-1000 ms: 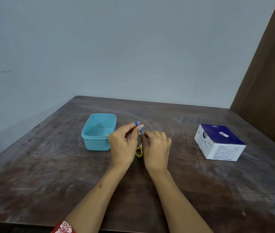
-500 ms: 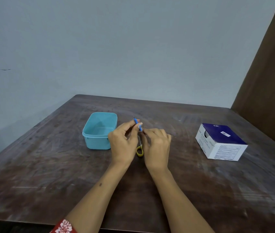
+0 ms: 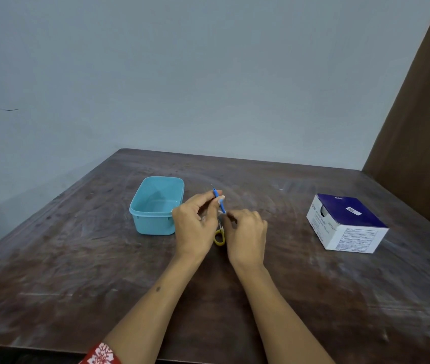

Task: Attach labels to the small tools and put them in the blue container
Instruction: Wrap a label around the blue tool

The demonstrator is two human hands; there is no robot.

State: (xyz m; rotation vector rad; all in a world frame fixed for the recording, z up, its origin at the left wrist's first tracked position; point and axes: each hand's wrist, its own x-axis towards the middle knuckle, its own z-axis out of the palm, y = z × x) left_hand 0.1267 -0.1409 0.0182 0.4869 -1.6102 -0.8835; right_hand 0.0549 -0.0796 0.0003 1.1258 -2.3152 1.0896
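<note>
My left hand [image 3: 195,227] pinches a small blue-handled tool [image 3: 220,202] with a thin metal tip pointing up and away. My right hand [image 3: 246,236] has its fingertips pinched at the tool's lower end, where a small pale label seems to sit. Between the two hands, on the table, lies a tool with a yellow loop handle [image 3: 219,238], mostly hidden. The blue container [image 3: 156,206] stands open and looks empty, just left of my left hand.
A white and dark-blue cardboard box [image 3: 346,223] sits on the brown wooden table [image 3: 77,258] at the right. A grey wall runs behind the table and a brown panel rises at the far right.
The blue tool's handle has slid further out between my fingers and tilted a little. Both hands stay in nearly the same spot.
</note>
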